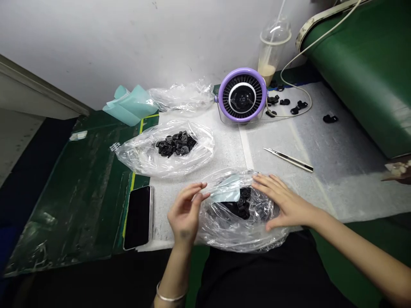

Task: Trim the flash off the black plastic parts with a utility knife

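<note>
A clear plastic bag (244, 235) lies at the table's front edge, with black plastic parts (242, 204) inside. A pale blue slip (229, 190) covers some of them. At the bag's left side is my left hand (186, 209), its fingers bent toward the slip with a gap between the fingertips. My right hand (282, 201) rests spread on the bag's right side, thumb and fingers apart. Farther back, a second clear bag (138, 156) lies gaping around a pile of small black parts (176, 144).
Left of my hands lies a phone (138, 218). A white utility knife (289, 159) is on the right. Behind stand a purple fan (243, 96) and a plastic cup (268, 64). Loose black parts (298, 106) lie near a cable (310, 96). A green conveyor belt (362, 77) borders the right.
</note>
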The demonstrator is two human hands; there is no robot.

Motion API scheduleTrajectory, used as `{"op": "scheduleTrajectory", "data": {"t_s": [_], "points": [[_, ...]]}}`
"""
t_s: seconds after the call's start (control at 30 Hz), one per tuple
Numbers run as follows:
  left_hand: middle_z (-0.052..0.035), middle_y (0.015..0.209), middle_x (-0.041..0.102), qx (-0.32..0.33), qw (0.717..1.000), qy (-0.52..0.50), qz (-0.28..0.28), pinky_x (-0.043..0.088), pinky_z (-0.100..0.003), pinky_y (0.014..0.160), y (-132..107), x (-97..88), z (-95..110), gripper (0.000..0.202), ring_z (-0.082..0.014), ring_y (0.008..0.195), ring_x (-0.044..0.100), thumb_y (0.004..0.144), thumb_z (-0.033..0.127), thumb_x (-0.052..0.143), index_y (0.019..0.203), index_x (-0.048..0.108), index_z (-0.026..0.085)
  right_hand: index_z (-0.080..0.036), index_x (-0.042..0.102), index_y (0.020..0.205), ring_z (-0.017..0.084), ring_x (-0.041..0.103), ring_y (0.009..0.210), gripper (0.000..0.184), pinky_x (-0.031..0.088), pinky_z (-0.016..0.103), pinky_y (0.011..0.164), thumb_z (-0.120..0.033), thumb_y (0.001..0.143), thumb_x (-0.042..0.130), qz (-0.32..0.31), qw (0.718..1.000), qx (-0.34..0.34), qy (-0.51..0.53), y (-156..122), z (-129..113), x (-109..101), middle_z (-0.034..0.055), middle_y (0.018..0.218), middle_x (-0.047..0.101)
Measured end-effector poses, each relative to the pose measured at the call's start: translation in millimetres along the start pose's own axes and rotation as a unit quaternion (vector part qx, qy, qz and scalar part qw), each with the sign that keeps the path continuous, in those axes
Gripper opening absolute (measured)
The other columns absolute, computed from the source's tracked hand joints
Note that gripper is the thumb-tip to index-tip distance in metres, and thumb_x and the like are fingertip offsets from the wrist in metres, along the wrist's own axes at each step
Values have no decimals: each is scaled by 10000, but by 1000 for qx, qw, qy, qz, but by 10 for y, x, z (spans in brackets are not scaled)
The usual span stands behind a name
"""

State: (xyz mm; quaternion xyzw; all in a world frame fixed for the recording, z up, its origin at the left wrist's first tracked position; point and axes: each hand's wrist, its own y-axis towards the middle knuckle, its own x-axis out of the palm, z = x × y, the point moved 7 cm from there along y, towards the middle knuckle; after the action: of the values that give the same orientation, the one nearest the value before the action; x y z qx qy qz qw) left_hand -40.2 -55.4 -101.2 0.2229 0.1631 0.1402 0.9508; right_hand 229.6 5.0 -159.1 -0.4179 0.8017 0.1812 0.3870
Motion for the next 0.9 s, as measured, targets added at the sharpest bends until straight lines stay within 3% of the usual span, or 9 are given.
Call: {"op": "scheduleTrajectory", "data": {"t_s": [0.1,0.2,0.27,0.37,0.47,0.53,0.63,0.73,0.9], "points": [[-40,1140,792,71,995,44,-61,632,-316,857,-58,203,370,446,-200,996,759,875,-13,711,1195,771,292,-331,30,1708,406,155,1625,1308,110,665,1306,-750,744,810,3,1000,0,-28,19,-97,42,116,1781,149],[-99,1054,780,91,962,168,-194,584,-401,784,-65,649,505,346,-250,925,680,923,39,622,1184,765,216,-246,106,1709,421,178,1617,1312,162,692,1290,-610,728,898,12,999,-7,-40,36,-215,-22,182,1759,194],[-129,996,754,76,945,218,-230,550,-438,750,-10,886,438,300,-274,879,628,915,59,622,1156,761,171,-217,287,1671,419,264,1594,1075,264,692,1264,-460,802,871,24,999,-18,-42,18,-330,-169,193,1729,283],[-127,916,715,50,946,230,-225,521,-431,710,89,1059,263,234,-276,834,587,880,47,629,1029,773,154,-266,638,1415,277,567,1434,444,444,526,1220,-223,975,592,64,996,-43,-32,-62,-478,-530,75,1522,626],[-114,898,706,33,960,200,-194,524,-436,723,132,1036,169,164,-271,833,592,910,98,616,915,763,172,-265,760,1058,190,742,1129,359,576,395,1069,-209,1048,406,164,986,-13,-33,-101,-353,-924,28,1117,801],[-116,958,724,17,974,160,-161,556,-453,779,133,942,212,146,-276,892,638,955,152,595,924,736,175,-212,741,1065,219,733,1076,352,595,435,1002,-229,1077,390,247,965,66,-56,-58,-62,-1085,79,1086,777],[-94,1002,747,-30,988,96,-117,611,-358,731,94,772,416,174,-215,850,717,1045,179,498,1060,671,180,-179,661,1273,259,680,1150,290,575,502,994,-348,1040,626,300,933,180,-86,122,431,-1041,106,1288,688],[-48,951,758,-117,989,12,-88,587,-230,549,30,649,666,180,-131,652,705,1085,204,472,1136,645,200,-183,656,1281,253,677,1129,346,587,481,959,-395,1009,688,301,921,231,-88,294,708,-856,99,1312,665],[-55,881,757,-327,914,-239,-13,582,-184,544,-91,602,805,125,-137,686,716,952,299,750,995,757,181,-169,617,1246,192,674,883,316,589,381,786,-418,1053,593,378,893,243,-31,57,555,-929,59,1076,676]]}}
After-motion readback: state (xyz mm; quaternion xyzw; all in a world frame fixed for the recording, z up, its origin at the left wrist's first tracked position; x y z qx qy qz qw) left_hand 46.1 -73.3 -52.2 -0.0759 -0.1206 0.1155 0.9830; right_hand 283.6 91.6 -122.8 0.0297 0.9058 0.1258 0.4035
